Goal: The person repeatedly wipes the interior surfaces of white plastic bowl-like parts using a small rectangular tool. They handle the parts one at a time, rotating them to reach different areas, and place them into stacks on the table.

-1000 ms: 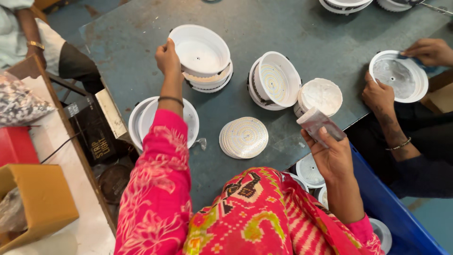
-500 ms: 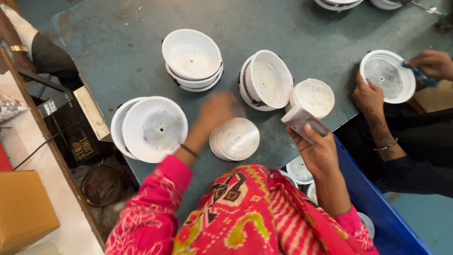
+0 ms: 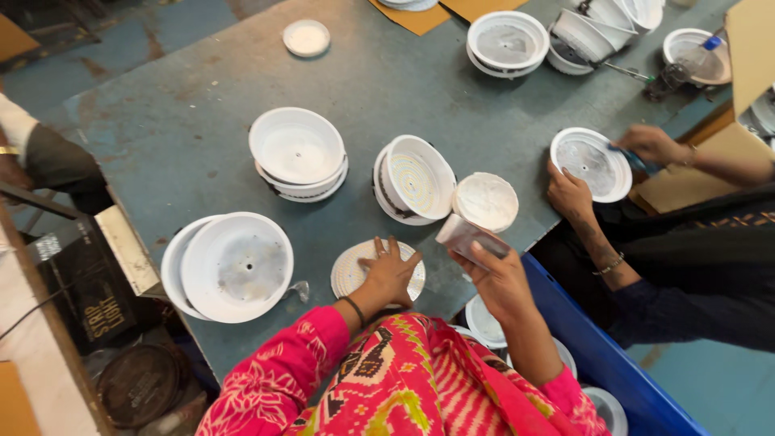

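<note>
While the left hand (image 3: 390,273) lies flat, fingers spread, on top of a round white disc dotted with small yellow points (image 3: 355,270), the right hand (image 3: 494,278) is raised just beside it, its grip closed around a small flat grey-white rectangular piece (image 3: 468,236). The left hand's grip is wide, pressing on the disc rather than clasping it. That disc rests on the worn blue-grey bench (image 3: 186,137), close to the near edge in front of the person in the pink patterned sleeve.

Left of the disc sits a stack of wide white round housings (image 3: 234,266), open side up. Farther back stands a stack of white bowl-shaped housings (image 3: 297,152), and to its right a tilted white housing showing a dotted panel inside (image 3: 413,179), with a round white frosted cover (image 3: 486,200) touching it. At the right end of the bench, a co-worker's hand (image 3: 570,192) steadies a white ring-shaped housing (image 3: 591,164) while the other hand (image 3: 652,144) works at its rim. A blue plastic crate (image 3: 613,355) holding more white parts stands below the right hand.
</note>
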`<state>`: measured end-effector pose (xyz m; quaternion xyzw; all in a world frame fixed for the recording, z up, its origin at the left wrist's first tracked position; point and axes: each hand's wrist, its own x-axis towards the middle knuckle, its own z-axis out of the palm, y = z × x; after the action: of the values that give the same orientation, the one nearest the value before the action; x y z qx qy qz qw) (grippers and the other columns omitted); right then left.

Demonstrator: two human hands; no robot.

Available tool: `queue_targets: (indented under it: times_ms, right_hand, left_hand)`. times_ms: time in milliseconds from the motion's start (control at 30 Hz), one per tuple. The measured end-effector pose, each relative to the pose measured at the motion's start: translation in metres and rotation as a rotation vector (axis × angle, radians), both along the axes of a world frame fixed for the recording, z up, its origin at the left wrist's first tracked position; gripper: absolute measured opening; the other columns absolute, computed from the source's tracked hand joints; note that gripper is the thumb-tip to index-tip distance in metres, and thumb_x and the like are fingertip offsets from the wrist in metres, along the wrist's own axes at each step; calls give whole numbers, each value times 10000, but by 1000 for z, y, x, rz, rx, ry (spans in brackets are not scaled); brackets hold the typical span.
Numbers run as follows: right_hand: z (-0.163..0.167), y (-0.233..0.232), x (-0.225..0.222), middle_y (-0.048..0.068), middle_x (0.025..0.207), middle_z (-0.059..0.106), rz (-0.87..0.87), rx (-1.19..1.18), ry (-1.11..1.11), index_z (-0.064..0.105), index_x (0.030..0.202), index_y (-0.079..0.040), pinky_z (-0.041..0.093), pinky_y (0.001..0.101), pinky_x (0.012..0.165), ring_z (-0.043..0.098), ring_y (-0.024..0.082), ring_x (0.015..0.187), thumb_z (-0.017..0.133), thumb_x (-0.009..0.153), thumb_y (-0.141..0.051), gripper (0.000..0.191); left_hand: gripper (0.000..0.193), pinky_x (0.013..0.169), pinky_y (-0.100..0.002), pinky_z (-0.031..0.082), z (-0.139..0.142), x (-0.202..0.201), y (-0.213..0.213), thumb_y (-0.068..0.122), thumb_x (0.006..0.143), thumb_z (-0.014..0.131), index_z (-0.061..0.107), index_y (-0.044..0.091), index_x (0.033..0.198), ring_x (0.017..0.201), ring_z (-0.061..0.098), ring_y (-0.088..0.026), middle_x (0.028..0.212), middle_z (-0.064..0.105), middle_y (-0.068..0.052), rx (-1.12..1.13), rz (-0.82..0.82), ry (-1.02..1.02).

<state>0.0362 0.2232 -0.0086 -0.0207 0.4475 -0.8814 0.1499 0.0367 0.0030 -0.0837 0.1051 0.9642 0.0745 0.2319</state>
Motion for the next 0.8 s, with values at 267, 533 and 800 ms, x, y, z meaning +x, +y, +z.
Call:
queue_targets:
  times_ms: [267, 533, 800]
  right_hand:
    - [31, -9, 0, 140, 1245, 717, 124, 278, 199, 635, 1343, 44, 503, 421, 1076, 673, 241, 1178, 597, 971, -41, 384]
    - [118, -94, 2, 111, 1189, 698, 354, 876, 699, 659, 1261, -86, 589, 333, 915, 710, 215, 1101, 593, 941, -24, 333]
    - [127, -109, 7, 65, 1286, 683, 287, 988, 1244, 631, 1310, -133, 244, 559, 1223, 628, 279, 1220, 612, 790, 84, 563]
  left_hand:
    - [1194, 1034, -602, 492, 62, 32, -93, 366, 679, 912, 165, 321, 1609, 1404, 442, -483, 1576, 334, -220, 2045, 344, -287]
    - [1193, 1077, -622, 500, 84, 48, -74, 477, 805, 871, 84, 263, 1675, 1422, 459, -319, 1581, 398, -114, 2311, 131, -369]
    - [1239, 1217, -445, 414, 72, 36, -83, 553, 816, 846, 80, 137, 1696, 1455, 470, -280, 1591, 417, -157, 2244, 148, -269]
